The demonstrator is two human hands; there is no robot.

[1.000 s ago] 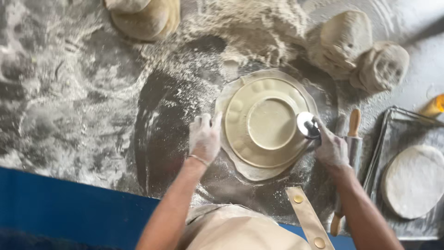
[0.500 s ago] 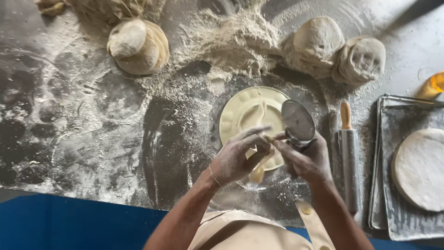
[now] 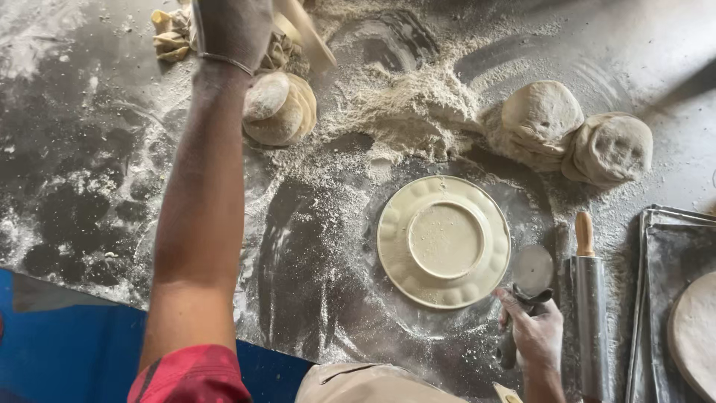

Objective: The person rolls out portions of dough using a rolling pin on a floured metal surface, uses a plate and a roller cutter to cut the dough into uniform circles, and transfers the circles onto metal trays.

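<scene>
Pizza wheel (image 3: 533, 270) sits just right of the upturned plate (image 3: 443, 240), its handle running toward the near edge, fingers of the right hand (image 3: 535, 334) wrapped around it. Rolling pin (image 3: 591, 313) lies just right, parallel. Left hand (image 3: 233, 26) reaches far left, gripping a dough strip (image 3: 309, 33). Floured table (image 3: 89, 186) lies open leftward.

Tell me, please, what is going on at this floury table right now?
A person is working dough on a flour-dusted table. The right hand grips a wheel cutter beside an upturned plate lying on the table. The left hand is stretched to the far side, with a strip of dough in its fingers, above a stack of dough rounds. A rolling pin and a tray with a flat round lie at the right.
</scene>
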